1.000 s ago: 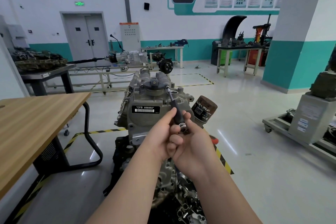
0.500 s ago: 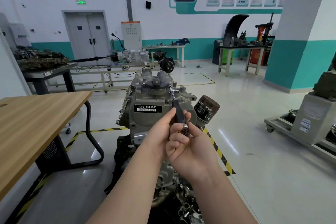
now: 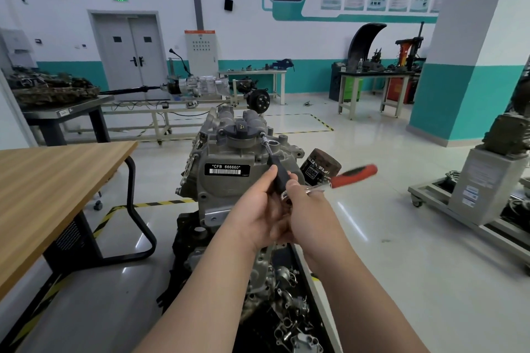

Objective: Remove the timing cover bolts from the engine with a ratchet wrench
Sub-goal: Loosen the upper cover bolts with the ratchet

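The grey engine [image 3: 229,157] stands upright on its stand in front of me, labelled CFB 666660. A long extension bar [image 3: 276,170] with a black grip runs from my hands up to a bolt [image 3: 261,133] at the top right of the cover. My left hand [image 3: 255,209] pinches the black grip between thumb and fingers. My right hand [image 3: 308,209] grips the ratchet wrench at its chrome head, at the bar's near end. The wrench's red handle [image 3: 355,173] sticks out to the right, motion-blurred.
A brown oil filter [image 3: 321,167] juts from the engine's right side, just behind the red handle. A wooden table [image 3: 51,180] stands to the left. Loose metal parts [image 3: 289,312] lie below the engine. A trolley [image 3: 481,209] carrying machinery is at the right.
The red ratchet handle has swung out to the right into view; earlier it was hidden behind my right hand. My left hand keeps its hold on the bar.
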Demonstrator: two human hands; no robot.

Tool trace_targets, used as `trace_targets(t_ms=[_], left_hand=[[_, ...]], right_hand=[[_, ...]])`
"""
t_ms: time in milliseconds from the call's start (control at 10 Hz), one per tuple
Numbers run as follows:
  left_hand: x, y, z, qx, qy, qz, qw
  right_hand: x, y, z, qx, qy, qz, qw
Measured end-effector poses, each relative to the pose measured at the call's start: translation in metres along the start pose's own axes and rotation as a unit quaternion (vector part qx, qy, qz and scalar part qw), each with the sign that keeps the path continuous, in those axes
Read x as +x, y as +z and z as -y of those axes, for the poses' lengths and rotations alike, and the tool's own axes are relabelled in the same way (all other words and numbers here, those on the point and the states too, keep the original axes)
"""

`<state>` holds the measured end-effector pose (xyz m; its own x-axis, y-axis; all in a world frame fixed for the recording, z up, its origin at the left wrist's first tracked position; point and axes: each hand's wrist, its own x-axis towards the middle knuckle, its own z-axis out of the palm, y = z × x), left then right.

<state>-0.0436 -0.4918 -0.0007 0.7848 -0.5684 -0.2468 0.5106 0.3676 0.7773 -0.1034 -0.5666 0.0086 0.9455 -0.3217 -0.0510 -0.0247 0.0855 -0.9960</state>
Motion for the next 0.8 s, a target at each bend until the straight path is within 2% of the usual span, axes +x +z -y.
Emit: trace_targets(t_ms=[100, 200, 300, 400, 500, 600, 700, 800], left_hand=[[0.002, 0.003, 0.0, -0.029, 0.006, 0.001, 1.0], [0.003, 0.003, 0.001, -0.038, 0.02, 0.011, 0.999], [0.001, 0.002, -0.001, -0.053, 0.016, 0.021, 0.998], [-0.001, 0.001, -0.003, -0.071, 0.019, 0.03, 0.997], [-0.003, 0.0, -0.004, -0.064, 0.028, 0.028, 0.997], [-0.005, 0.0, -0.005, -0.053, 0.024, 0.017, 0.998], [-0.004, -0.001, -0.004, -0.079, 0.052, 0.004, 0.996], [-0.003, -0.002, -0.003, -0.065, 0.07, 0.012, 0.995]], right_hand=[[-0.005, -0.009, 0.009, -0.152, -0.077, -0.042, 0.985], [-0.009, -0.008, 0.016, -0.345, -0.154, -0.032, 0.925], [-0.007, -0.006, 0.016, -0.514, -0.213, -0.059, 0.829], [-0.005, -0.002, 0.018, -0.57, -0.224, -0.062, 0.788], [-0.004, 0.0, 0.019, -0.557, -0.24, -0.052, 0.793], [-0.003, -0.003, 0.013, -0.458, -0.237, -0.026, 0.856], [0.0, 0.001, 0.006, -0.216, -0.165, 0.015, 0.962], [0.005, 0.006, -0.002, 0.001, -0.065, -0.004, 0.998]])
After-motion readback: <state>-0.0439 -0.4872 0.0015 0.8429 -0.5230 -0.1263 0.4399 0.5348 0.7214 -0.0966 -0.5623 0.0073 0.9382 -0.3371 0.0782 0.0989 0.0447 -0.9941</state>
